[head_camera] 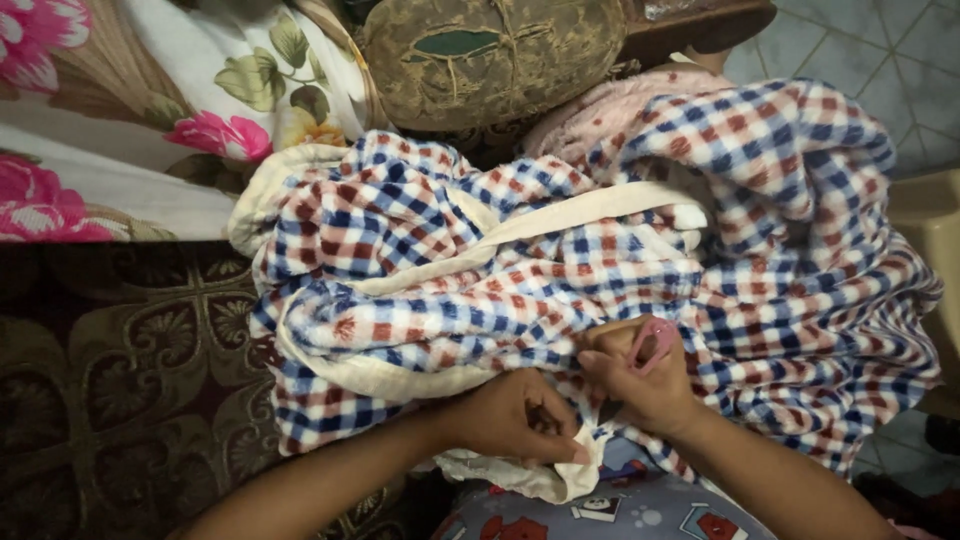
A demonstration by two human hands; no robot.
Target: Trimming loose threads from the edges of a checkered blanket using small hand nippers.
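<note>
Fleecy checked blanket: left hand pinching cream hem at 6 o'clock; right hand gripping pink scissors (blades hidden). Best keep hem taut.

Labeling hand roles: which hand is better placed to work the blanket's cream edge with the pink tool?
Right, probably. The right hand already holds the small pink tool against the checked blanket. The left hand is busy pinching the cream edge beside it.

Dim, warm indoor light, brightest on the checked blanket; lower left falls into shadow, slightly soft.
</note>
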